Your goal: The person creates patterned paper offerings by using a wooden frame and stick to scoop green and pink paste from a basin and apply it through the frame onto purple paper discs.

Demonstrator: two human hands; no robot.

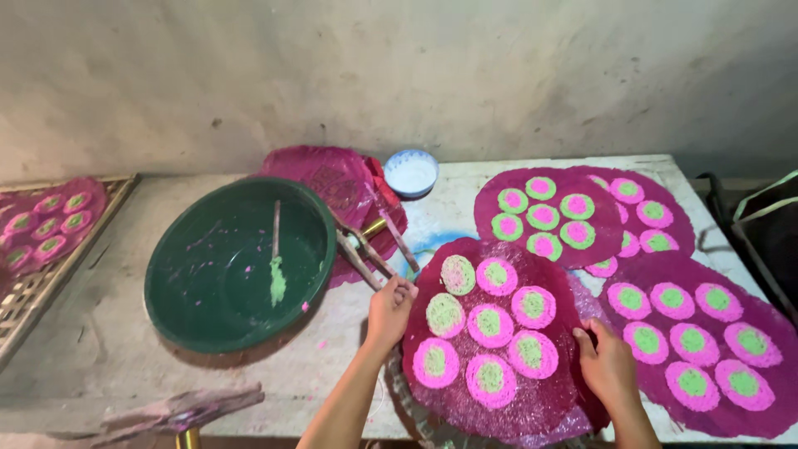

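A round magenta sheet (565, 320) with several pink-and-green circles painted on it lies in front of me on the table. My left hand (389, 309) grips its left edge with the fingers curled over the rim. Gripping the sheet's right edge is my right hand (607, 363). Two of the circles at the upper left are pale green without a bright pink ring. The sheet lies partly over another glittery magenta sheet (549, 424) underneath.
More decorated magenta sheets (582, 187) (769, 303) lie right and behind. A large green basin (187, 274) holds a green-tipped stick (276, 258). Wooden tool (366, 249), small blue-white bowl (411, 173), magenta plastic bag (337, 179), a bamboo rack (33, 283) at left.
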